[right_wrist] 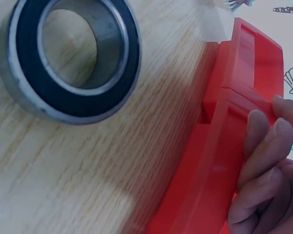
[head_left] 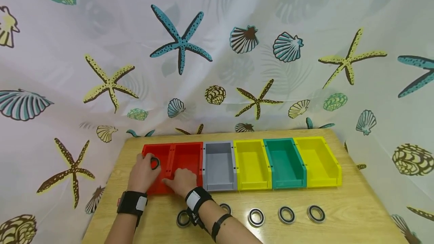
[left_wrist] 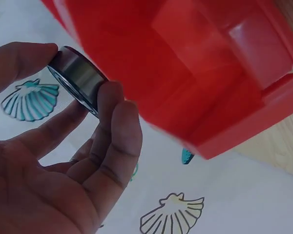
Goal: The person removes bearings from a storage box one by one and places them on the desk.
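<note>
My left hand (head_left: 141, 173) pinches a ball bearing (left_wrist: 82, 73) between thumb and fingertips. The bearing, a steel ring with a dark seal, is held up on edge over the leftmost red bin (head_left: 157, 149). Close by, my right hand (head_left: 184, 183) rests at the front of the second red bin (head_left: 188, 155), its thumb pointing left toward the partition. In the right wrist view its fingers are loosely curled by the bin's rim, with nothing visible in them. Another bearing (right_wrist: 27, 63) lies flat on the wooden table beneath the right wrist.
Right of the red bins stand a grey bin (head_left: 219, 166), a yellow bin (head_left: 252, 165), a green bin (head_left: 286, 161) and another yellow bin (head_left: 318, 159). Several bearings (head_left: 250, 217) lie in a row on the table (head_left: 352, 214) in front. A shell-patterned cloth (head_left: 217, 67) hangs behind.
</note>
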Tool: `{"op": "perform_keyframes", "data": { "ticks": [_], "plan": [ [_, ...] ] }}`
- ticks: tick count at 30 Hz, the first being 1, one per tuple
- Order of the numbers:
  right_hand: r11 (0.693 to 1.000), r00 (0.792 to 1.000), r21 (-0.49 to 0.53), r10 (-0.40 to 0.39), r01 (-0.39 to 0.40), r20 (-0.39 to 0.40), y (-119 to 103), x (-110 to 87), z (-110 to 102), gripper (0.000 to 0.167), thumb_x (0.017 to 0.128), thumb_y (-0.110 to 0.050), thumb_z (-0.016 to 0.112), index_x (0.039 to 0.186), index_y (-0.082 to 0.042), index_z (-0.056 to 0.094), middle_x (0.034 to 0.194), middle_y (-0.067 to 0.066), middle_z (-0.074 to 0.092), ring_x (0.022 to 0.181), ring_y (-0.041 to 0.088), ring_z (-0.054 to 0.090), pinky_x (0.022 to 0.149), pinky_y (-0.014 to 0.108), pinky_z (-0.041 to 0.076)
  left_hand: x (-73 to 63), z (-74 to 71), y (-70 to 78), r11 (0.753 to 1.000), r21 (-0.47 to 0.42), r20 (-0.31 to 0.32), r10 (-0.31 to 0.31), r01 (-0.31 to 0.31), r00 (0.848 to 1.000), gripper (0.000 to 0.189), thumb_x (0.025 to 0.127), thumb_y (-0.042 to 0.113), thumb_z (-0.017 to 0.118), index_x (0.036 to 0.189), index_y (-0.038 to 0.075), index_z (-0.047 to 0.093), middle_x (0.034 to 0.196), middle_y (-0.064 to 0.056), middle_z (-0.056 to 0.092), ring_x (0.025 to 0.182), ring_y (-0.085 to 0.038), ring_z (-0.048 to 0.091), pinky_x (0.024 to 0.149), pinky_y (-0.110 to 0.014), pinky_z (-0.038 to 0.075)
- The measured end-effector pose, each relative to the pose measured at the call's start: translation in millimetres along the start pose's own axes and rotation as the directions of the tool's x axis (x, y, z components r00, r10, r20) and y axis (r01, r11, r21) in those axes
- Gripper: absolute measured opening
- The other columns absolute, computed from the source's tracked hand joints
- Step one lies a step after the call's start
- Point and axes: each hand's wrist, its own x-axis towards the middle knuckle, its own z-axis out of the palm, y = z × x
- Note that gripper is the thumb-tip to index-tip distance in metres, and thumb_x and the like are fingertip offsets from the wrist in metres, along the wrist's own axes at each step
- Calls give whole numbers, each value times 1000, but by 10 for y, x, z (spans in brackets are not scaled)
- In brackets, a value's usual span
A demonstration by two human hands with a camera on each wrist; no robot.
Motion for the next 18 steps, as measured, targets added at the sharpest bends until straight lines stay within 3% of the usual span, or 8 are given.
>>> {"op": "perform_keyframes", "data": {
  "ticks": [9,18],
  "plan": [
    [1000,999,-6,-7,7,-35,25,10,44,63,89,-65,70,53,-16,50,46,-4,34,45,14,44,46,27,33,200,220,-116,997,80,96,-8,0,995,44,87,14,73,119,-12,58,109,-33,51,65,-37,63,70,-57,59],
    [1000,1000,-20,-1,1,-25,6,4,28,64,89,-66,69,52,-16,50,47,-4,32,45,14,42,46,27,31,338,402,-306,991,132,191,-39,14,981,45,88,13,76,119,-13,58,107,-33,52,70,-38,61,73,-59,56]
  ]
}}
